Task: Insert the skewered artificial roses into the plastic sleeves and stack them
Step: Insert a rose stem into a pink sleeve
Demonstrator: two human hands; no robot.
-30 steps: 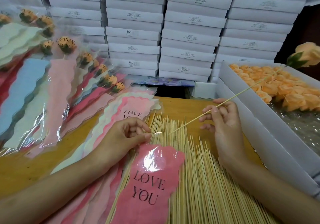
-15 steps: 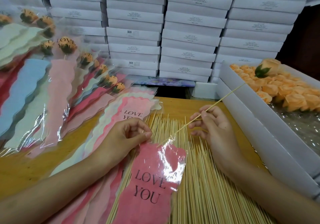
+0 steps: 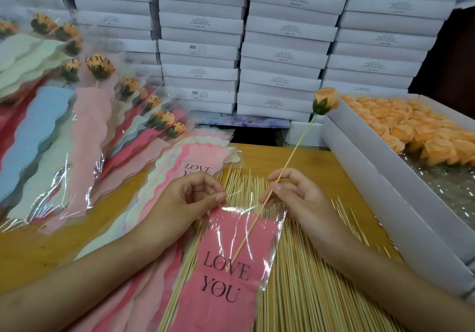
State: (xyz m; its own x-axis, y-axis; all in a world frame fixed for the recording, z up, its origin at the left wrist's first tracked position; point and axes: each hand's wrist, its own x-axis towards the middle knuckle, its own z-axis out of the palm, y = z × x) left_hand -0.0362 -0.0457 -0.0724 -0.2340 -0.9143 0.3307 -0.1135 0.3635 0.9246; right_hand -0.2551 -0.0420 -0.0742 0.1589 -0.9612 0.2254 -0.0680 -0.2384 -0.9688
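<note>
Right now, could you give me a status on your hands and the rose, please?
Left hand pinches pink sleeve mouth; right hand pinches skewer. Skewer tip inside sleeve, rose outside. Nothing blocking; loose skewers underneath.

The pink sleeve (image 3: 221, 254) is showing "LOVE YOU"; a filled sleeve (image 3: 90, 126) is bearing the same; white boxes (image 3: 198, 49) are carrying "SGS".

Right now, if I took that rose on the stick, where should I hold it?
Pinch the bare skewer partway down, coming from the right as the right hand does. It is thin and slanted, its lower end lies inside the pink sleeve, and the rose petals would probably crush.
</note>
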